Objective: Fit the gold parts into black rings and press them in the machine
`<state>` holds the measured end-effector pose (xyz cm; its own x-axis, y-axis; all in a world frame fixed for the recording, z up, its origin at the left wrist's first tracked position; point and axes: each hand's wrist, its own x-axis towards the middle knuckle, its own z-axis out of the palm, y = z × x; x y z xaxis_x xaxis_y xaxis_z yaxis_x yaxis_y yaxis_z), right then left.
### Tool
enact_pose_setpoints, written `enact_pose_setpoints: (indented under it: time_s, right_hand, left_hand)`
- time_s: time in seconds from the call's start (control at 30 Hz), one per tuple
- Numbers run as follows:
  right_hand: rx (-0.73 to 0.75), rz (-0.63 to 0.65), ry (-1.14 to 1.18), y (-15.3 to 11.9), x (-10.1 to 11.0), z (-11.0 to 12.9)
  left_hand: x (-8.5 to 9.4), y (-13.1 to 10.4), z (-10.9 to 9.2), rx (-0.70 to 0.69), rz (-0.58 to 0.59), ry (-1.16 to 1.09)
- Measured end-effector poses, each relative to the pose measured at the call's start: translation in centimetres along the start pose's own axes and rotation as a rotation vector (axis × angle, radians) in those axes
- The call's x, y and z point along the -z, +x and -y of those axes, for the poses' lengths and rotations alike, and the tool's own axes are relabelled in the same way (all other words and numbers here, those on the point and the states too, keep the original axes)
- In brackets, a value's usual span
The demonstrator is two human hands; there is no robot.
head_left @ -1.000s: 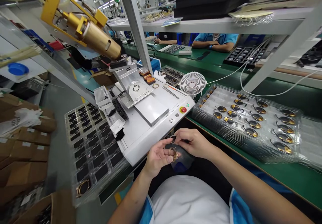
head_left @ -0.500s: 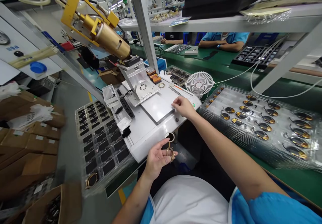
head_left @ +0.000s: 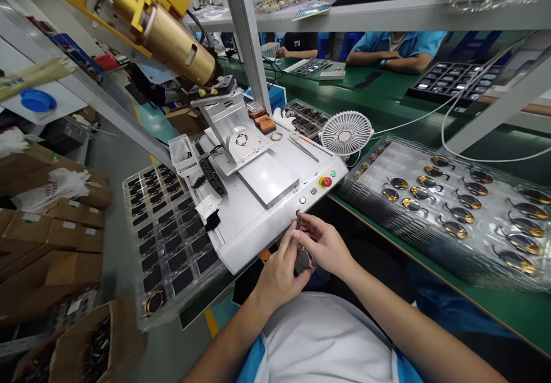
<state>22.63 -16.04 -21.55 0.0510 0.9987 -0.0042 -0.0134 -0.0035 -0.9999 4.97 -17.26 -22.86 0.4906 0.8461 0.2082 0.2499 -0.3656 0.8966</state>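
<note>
Bare surface lines the front edge of the white metal machine base (head_left: 245, 222), before which the left hand (head_left: 280, 271) grasps a round, gold-rimmed dark case (head_left: 303, 260) while the right hand (head_left: 326, 246) pinches a small dark piece (head_left: 298, 221).

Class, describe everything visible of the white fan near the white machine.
The white fan looks plastic: a round guard, thin ribs radiating from a plain central disc. It faces the viewer, tilted slightly upward, just past the right corner of the white machine and beside the stacked clear trays. A pale cable runs off to its right. Neither the left hand nor the right hand touches it. Its base is hard to see.
</note>
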Motion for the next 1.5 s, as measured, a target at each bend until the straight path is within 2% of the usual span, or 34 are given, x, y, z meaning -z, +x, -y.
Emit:
enact_pose_setpoints:
  time_s: [0.1,0.2,0.33,0.4,0.57,0.8,0.93,1.0,1.13,1.2,1.37,1.5]
  right_hand:
    - [-0.060,-0.083,0.144,-0.3,-0.2,-0.2]
    - [-0.106,-0.090,0.244,0.2,0.9,0.3]
    - [-0.149,-0.048,0.264,-0.1,2.3,1.3]
    - [-0.157,-0.054,0.237,-0.4,2.5,1.6]
    - [-0.158,-0.091,0.181,-0.6,2.5,2.0]
    - [-0.198,0.049,0.304,-0.9,3.2,1.7]
    - [-0.224,0.000,0.322,-1.3,3.1,1.7]
    - [-0.242,-0.012,0.334,-1.4,3.1,1.9]
    - [-0.289,0.024,0.361,-1.6,3.2,2.5]
    - [-0.346,0.070,0.380,-1.8,2.9,2.8]
    - [-0.497,0.120,0.512,-2.6,1.1,3.4]
    - [-0.445,0.048,0.482,-3.1,-0.2,3.8]
  left_hand:
    - [-0.8,0.8,-0.2,-0.022,0.062,0.046]
    - [-0.9,1.1,-0.6,-0.012,0.109,-0.046]
    - [-0.4,1.1,-1.1,0.013,0.056,-0.225]
    - [-0.1,1.1,-1.2,-0.005,0.065,-0.242]
    - [0.2,1.3,-1.3,-0.075,0.137,-0.123]
    - [0.5,1.0,-0.8,0.000,0.142,-0.005]
    - [0.7,0.8,-0.5,-0.111,0.192,0.033]
    - [0.7,0.9,-0.3,-0.104,0.143,-0.084]
    - [0.5,1.1,0.5,0.055,0.002,-0.554]
    - [0.3,1.3,0.8,0.098,-0.038,-0.721]
    - [-0.6,1.1,1.6,0.128,-0.082,-0.837]
    - [-0.8,0.8,2.2,0.072,-0.083,-0.859]
